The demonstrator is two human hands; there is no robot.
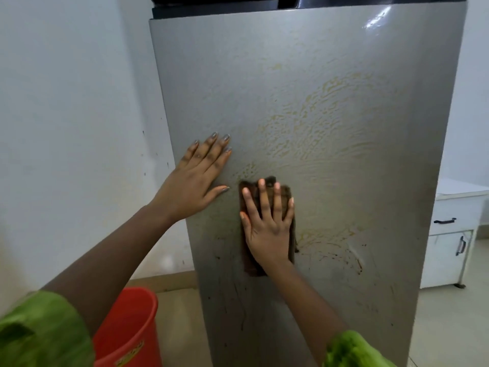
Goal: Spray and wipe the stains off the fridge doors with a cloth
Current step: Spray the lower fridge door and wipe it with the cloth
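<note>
While the left hand [197, 178] lies flat and empty on the grey fridge door [330, 123], the right hand [268, 229] — fingers spread — presses a brown cloth [287, 193] against it, beside yellowish smears [330, 128].

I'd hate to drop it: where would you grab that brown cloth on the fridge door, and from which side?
Probably the top edge of the brown cloth, pinched from above. The right hand presses it flat against the fridge door, covering its middle, while the folded upper edge shows past the fingertips.
</note>
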